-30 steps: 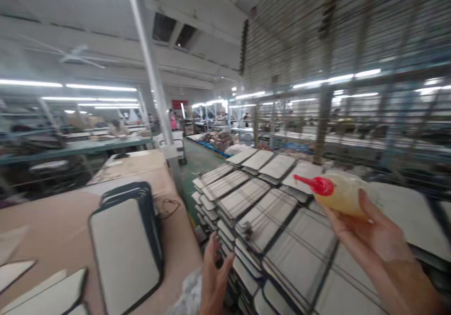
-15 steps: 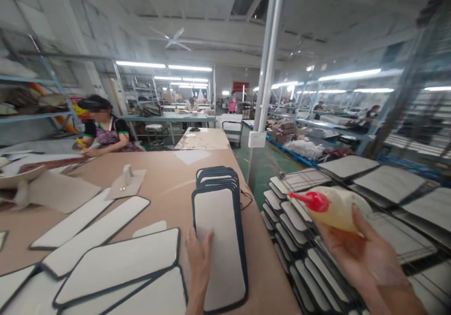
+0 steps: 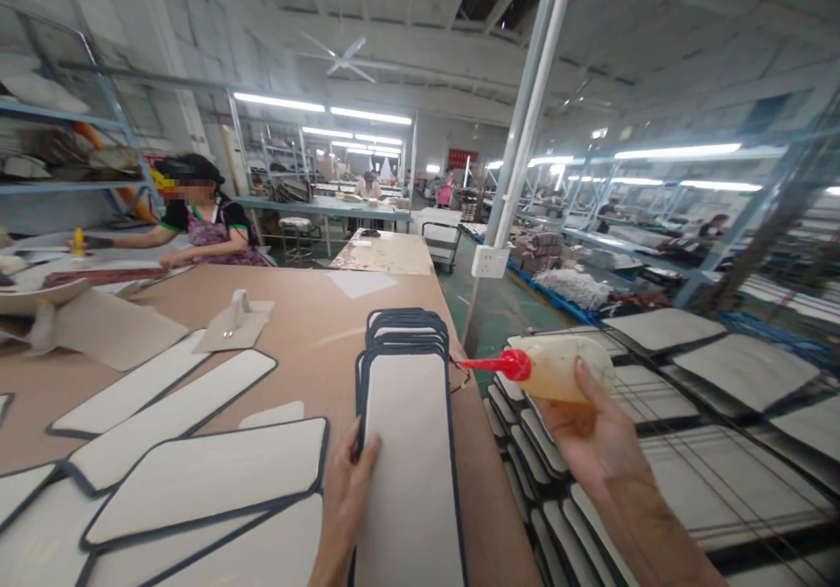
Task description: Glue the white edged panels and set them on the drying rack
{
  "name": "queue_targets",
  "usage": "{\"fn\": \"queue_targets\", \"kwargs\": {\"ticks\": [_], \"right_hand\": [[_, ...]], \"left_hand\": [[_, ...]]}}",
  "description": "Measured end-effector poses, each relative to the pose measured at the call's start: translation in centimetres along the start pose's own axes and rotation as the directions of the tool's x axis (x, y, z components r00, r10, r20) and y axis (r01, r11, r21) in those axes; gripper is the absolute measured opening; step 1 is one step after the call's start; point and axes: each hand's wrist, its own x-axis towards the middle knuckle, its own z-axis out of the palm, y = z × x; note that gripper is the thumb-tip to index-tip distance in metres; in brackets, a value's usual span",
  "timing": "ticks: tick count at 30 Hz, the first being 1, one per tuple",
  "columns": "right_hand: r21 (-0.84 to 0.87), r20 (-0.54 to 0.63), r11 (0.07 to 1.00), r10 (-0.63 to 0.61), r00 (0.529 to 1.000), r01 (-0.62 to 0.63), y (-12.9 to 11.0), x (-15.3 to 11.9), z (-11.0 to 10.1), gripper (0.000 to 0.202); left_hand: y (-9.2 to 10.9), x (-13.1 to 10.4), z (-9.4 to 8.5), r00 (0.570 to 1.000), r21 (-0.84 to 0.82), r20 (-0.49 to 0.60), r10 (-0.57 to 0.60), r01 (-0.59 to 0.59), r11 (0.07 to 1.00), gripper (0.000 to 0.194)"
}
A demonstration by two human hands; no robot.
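Observation:
My right hand point(image 3: 591, 434) is wrapped round a translucent squeeze bottle point(image 3: 557, 368) of yellowish liquid, likely glue. Its red pointed nozzle aims left, tipped roughly level, above the table's right edge. My left hand point(image 3: 347, 491) grips the left edge of the top white panel point(image 3: 410, 464), thumb on its face, fingertips partly hidden at the side. This long panel has rounded corners and a dark border. It lies over a fanned stack of similar panels point(image 3: 407, 320). More dark-edged panels point(image 3: 210, 482) lie overlapping to the left of my left hand.
A brown-topped table point(image 3: 308, 307) carries a beige piece with a handle point(image 3: 236, 320). Beyond its far left side a person point(image 3: 206, 220) works with a yellow bottle. Racks of panels point(image 3: 735, 473) stand at right. A metal post point(image 3: 518, 158) rises past the table's right edge.
The bottle and my right hand have moved left, closer to the stack. My left hand has gone slightly left and down to the panel's edge. The top panel has shifted towards me.

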Motion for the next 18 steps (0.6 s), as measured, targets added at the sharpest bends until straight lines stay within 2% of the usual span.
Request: {"fn": "queue_targets", "kwargs": {"ticks": [4, 7, 12, 15, 18], "right_hand": [[-0.032, 0.093, 0.999, -0.031, 0.995, 0.034, 0.5, 0.4, -1.0, 0.039], [-0.076, 0.163, 0.990, -0.107, 0.981, 0.121, 0.4, 0.5, -2.0, 0.043], [-0.108, 0.289, 0.948, -0.257, 0.922, 0.299, -0.6, 0.5, -3.4, 0.043], [-0.134, 0.299, 0.924, -0.306, 0.904, 0.357, -1.5, 0.6, -3.9, 0.040], [-0.183, 0.284, 0.912, -0.310, 0.907, 0.368, -1.8, 0.4, -5.1, 0.043]], "left_hand": [[3.8, -1.4, -0.1, 0.984, -0.261, 0.162, -0.079, 0.120, 0.958, 0.057], [5.8, -2.8, 0.6, 0.970, -0.345, 0.225, -0.096, 0.171, 0.923, 0.060], [7.6, -4.4, 1.7, 0.966, -0.404, 0.242, -0.094, 0.189, 0.895, 0.059], [8.3, -4.9, 2.2, 0.966, -0.423, 0.234, -0.108, 0.201, 0.884, 0.061], [9.0, -5.2, 2.4, 0.963, -0.433, 0.245, -0.110, 0.210, 0.877, 0.062]]}}
